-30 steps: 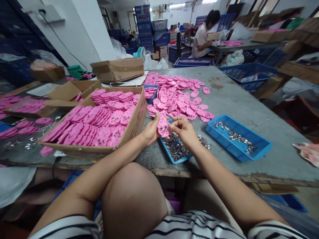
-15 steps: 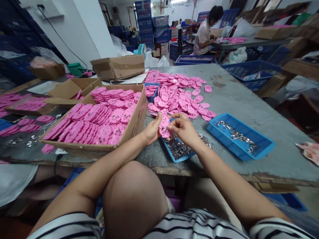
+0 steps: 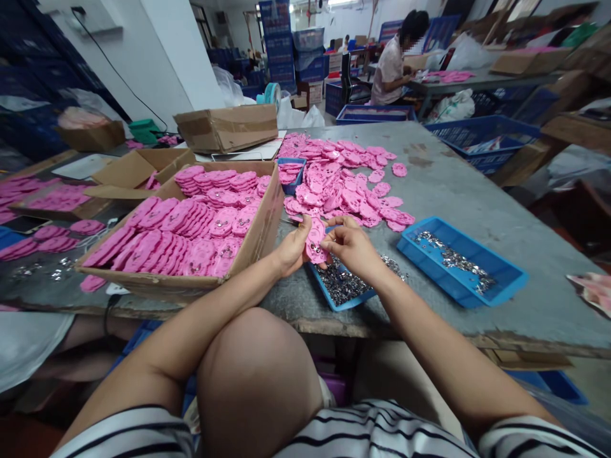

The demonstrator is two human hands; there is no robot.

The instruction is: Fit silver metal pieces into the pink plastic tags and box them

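Item: pink piece (image 3: 315, 234), one, flat, rounded in outline. Condition: shiny metal bits (image 3: 316, 250) on its lower part; from my remote view I cannot tell how they are fixed. Pose: tilted up, broad face towards my camera. Location: gripped in the left hand (image 3: 292, 250), the right hand's (image 3: 350, 247) fingertips at its edge.

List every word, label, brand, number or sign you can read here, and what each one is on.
No text can be read for certain anywhere in this view.
Pink piece in the left hand: small line-like marks on its face, too small to read.
Stacked blue crates at the back: any markings are too blurred to read.
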